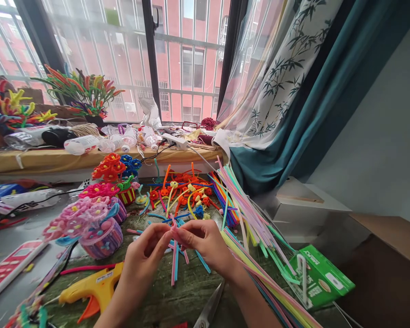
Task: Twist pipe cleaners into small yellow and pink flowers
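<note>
Both my hands meet at the table's middle, pinching a small bunch of pink and blue pipe cleaners (pixel 175 262) whose ends hang down. My left hand (pixel 145 255) grips them from the left with fingers closed. My right hand (pixel 205 241) pinches the same bunch from the right. Finished pipe-cleaner flowers in little pots (pixel 100 228) stand just left of my hands. Loose orange and yellow twisted pieces (pixel 184 189) lie beyond them.
A yellow glue gun (pixel 92 287) lies at the near left, scissors (pixel 210 310) at the near edge. A long bundle of pastel pipe cleaners (pixel 256 228) fans to the right over a green box (pixel 323 275). The window sill (pixel 54 159) holds bottles and flower arrangements.
</note>
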{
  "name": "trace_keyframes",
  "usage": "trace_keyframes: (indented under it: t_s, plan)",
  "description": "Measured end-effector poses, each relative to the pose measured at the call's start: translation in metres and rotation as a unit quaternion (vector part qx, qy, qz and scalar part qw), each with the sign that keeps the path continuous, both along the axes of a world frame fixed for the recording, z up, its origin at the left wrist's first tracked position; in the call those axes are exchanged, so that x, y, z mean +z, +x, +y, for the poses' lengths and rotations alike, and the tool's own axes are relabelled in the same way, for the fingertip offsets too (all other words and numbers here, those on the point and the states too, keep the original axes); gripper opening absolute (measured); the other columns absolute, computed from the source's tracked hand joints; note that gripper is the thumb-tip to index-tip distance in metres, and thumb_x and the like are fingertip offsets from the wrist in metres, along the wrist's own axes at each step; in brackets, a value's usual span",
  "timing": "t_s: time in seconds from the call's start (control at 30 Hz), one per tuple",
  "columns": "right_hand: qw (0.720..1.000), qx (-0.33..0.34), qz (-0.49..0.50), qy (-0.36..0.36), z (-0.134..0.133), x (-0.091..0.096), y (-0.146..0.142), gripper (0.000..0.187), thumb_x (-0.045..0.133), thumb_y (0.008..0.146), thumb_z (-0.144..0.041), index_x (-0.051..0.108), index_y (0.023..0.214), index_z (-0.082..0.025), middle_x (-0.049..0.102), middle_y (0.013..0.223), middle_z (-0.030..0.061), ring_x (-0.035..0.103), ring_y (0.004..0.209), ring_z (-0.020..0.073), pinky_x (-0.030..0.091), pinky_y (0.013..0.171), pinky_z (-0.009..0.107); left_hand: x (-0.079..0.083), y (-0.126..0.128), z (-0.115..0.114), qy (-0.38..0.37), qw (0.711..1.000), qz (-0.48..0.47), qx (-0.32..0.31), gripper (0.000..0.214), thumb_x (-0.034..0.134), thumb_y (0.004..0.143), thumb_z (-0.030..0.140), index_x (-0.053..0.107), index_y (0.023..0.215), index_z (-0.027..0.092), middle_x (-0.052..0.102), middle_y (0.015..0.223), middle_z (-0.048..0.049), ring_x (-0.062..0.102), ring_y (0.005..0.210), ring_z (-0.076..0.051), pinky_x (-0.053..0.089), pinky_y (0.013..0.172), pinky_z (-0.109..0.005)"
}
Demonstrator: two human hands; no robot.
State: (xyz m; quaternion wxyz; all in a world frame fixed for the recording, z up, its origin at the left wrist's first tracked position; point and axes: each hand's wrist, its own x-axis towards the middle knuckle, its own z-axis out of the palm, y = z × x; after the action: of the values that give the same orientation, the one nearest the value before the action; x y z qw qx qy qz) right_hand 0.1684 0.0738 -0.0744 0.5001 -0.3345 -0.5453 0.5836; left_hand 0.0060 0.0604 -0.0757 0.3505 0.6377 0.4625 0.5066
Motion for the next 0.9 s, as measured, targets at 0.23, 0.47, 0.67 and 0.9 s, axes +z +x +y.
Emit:
trace_keyframes:
  t_s: [0.23, 0.47, 0.67, 0.9]
  plan:
    - [1.000, -0.007, -0.022, 0.002, -0.0009, 0.0008, -0.0002, 0.040, 0.076, 0.067, -0.052, 0.074, 0.077, -0.013, 0.064, 0.064, 0.0011, 0.054, 0.057, 0.0114, 0.042, 0.055, 0.022, 0.0023, 0.0033, 0.0018, 0.015, 1.000, -0.016, 0.006, 0.016, 0.068, 0.077, 0.034, 0.068, 0.081, 0.018, 0.069, 0.072, 0.0011, 0.063, 0.065, -0.014, 0.052, 0.059, -0.019]
    - [0.997, -0.021, -0.061, 0.049, -0.0006, -0.0001, -0.0005, 0.041, 0.070, 0.074, -0.053, 0.073, 0.075, -0.012, 0.057, 0.057, -0.0008, 0.046, 0.050, 0.0095, 0.035, 0.046, 0.021, 0.0053, 0.0038, -0.0013, 0.025, 0.999, -0.018, 0.019, 0.016, 0.070, 0.075, 0.034, 0.069, 0.076, 0.018, 0.070, 0.067, 0.0013, 0.064, 0.060, -0.014, 0.052, 0.055, -0.018]
    - [0.991, -0.018, -0.096, 0.088, -0.0022, 0.0032, -0.0002, 0.041, 0.070, 0.073, -0.054, 0.074, 0.074, -0.014, 0.059, 0.058, 0.0001, 0.049, 0.050, 0.0112, 0.041, 0.050, 0.023, 0.0047, 0.0036, -0.0008, 0.026, 0.999, -0.015, 0.039, 0.017, 0.071, 0.073, 0.035, 0.069, 0.074, 0.018, 0.071, 0.067, 0.0003, 0.066, 0.062, -0.016, 0.054, 0.057, -0.020]
    - [0.954, -0.108, -0.213, 0.183, -0.0044, 0.0060, -0.0015, 0.041, 0.061, 0.083, -0.053, 0.075, 0.073, -0.015, 0.065, 0.061, 0.0025, 0.053, 0.057, 0.0135, 0.041, 0.057, 0.025, 0.0007, 0.0043, -0.0006, 0.006, 0.999, -0.020, 0.044, 0.020, 0.074, 0.071, 0.037, 0.072, 0.074, 0.017, 0.073, 0.068, -0.0007, 0.067, 0.063, -0.017, 0.055, 0.058, -0.021]
